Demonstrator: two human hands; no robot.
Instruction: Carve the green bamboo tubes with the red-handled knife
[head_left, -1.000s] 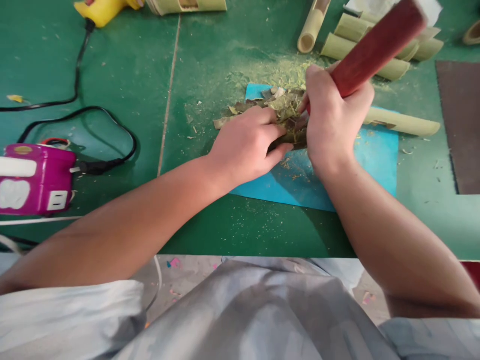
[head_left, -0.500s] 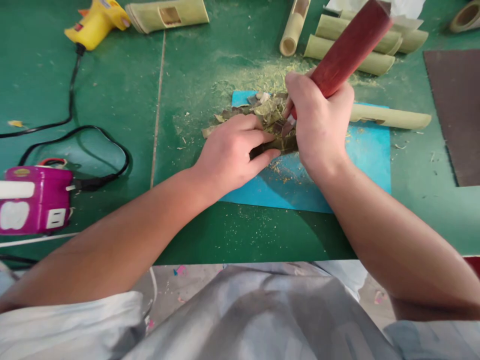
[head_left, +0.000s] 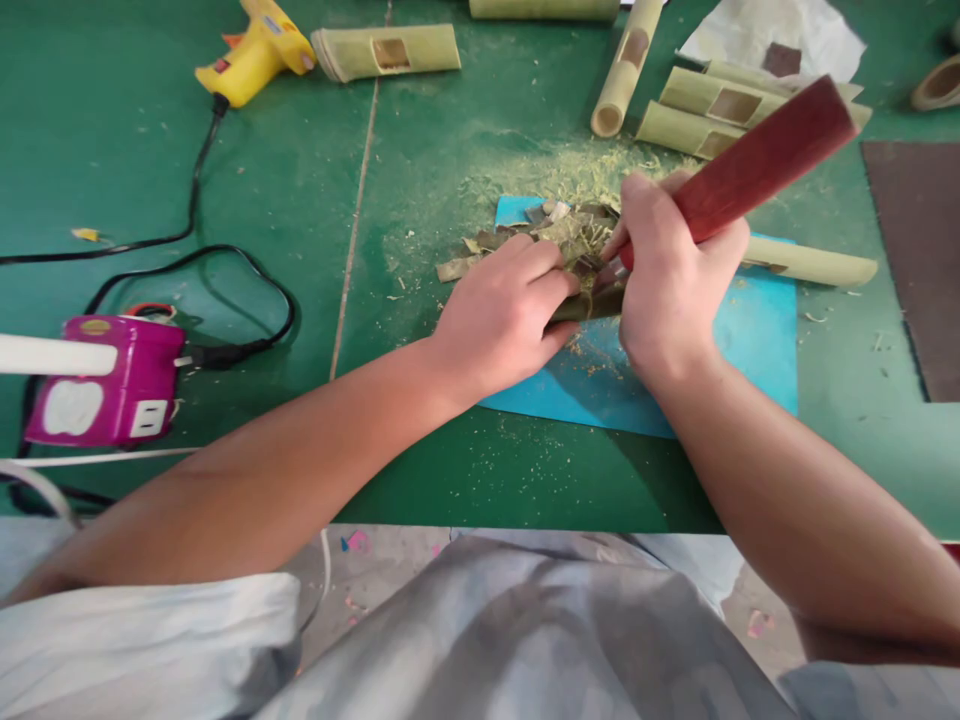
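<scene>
My right hand (head_left: 673, 275) is wrapped around the thick red wooden handle (head_left: 772, 158) of a knife, which slants up to the right. Its short metal blade (head_left: 609, 272) points down to the left, against a dark brown strip (head_left: 589, 305). My left hand (head_left: 510, 315) pinches that strip from the left, fingers above and thumb below; part of the strip is hidden under the hands. Just beyond my fingers lies a heap of brown and greenish scraps (head_left: 577, 232). A blue sheet (head_left: 720, 340) lies under the work, dusted with fine shavings.
A bamboo piece (head_left: 817, 262) lies right of my right hand. Cut bamboo tubes with openings (head_left: 390, 52) lie along the back. A yellow glue gun (head_left: 259, 60), its black cord and a purple power socket (head_left: 112, 380) are at left. A dark brown sheet (head_left: 919, 260) lies at right.
The whole view has shifted, so the table and hands appear farther right and slightly lower. Both hands keep their holds; the knife handle leans a little more to the right.
</scene>
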